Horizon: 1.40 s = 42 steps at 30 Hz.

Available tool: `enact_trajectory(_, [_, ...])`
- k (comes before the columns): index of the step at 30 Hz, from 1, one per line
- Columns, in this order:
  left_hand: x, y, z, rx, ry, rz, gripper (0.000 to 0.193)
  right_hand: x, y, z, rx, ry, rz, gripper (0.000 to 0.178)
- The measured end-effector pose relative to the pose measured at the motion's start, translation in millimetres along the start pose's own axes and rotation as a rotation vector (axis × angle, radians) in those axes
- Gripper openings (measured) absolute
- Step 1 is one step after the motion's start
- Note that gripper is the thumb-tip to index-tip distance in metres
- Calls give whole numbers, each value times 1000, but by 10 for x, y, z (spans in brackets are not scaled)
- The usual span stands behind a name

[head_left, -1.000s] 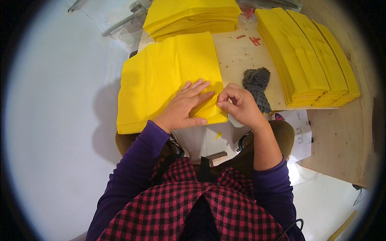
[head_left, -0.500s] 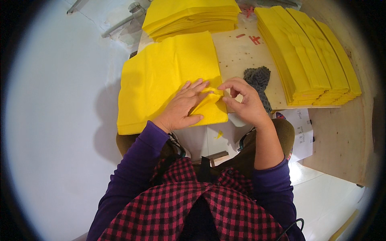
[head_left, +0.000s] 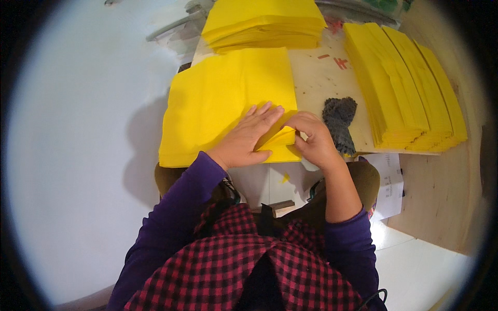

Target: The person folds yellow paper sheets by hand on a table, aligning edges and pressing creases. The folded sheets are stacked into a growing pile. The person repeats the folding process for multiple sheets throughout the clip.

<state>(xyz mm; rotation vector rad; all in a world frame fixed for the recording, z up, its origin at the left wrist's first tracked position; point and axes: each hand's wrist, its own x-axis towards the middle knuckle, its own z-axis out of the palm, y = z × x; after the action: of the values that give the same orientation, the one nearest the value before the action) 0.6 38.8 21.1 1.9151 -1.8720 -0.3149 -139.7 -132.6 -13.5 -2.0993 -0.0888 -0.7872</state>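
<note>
A wide yellow felt-like sheet (head_left: 218,93) lies on top of a flat pile at the near edge of the table. My left hand (head_left: 250,136) rests flat on it near its front right, fingers stretched out and thumb apart. Just right of that thumb, part of the sheet is raised into a crease. My right hand (head_left: 314,139) pinches this raised part at the right edge between thumb and forefinger. Its remaining fingers are curled, and the exact grip is partly hidden by them.
Behind the sheet stands a thick stack of yellow pieces (head_left: 264,33). To the right, several folded yellow bundles (head_left: 399,88) lie in rows. A crumpled dark grey cloth (head_left: 340,124) sits between them and my right hand. A wooden panel (head_left: 441,192) rises at the right.
My right thumb and forefinger have closed on the raised felt at the right edge. My left hand stays flat on the sheet. The whole view has shifted slightly.
</note>
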Motion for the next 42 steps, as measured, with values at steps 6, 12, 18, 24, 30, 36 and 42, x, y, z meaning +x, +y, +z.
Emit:
enact_trajectory(6, [-261, 163, -74, 177, 30, -95, 79, -31, -29, -27, 36, -47, 167, 29])
enact_trajectory(12, [-943, 23, -193, 380, 56, -257, 66, -51, -26, 6, 79, -2, 208, 24])
enact_trajectory(18, [-1481, -283, -320, 473, 176, -307, 48, -62, -41, 9, 91, 6, 241, 28])
enact_trajectory(24, [-1580, -374, -336, 337, 180, -270, 52, -80, -3, 11, 15, -11, 237, 22])
enact_trajectory(30, [-1576, -421, -442, 278, 151, -292, 51, -95, 28, 27, 41, 16, 391, 16])
enact_trajectory(36, [-1932, -651, -584, 304, 289, -292, 45, -87, -46, 8, 45, 18, 482, 12])
enact_trajectory(42, [-2273, -970, -575, -55, 594, -415, 51, -75, -97, 16, 66, 21, 459, 9])
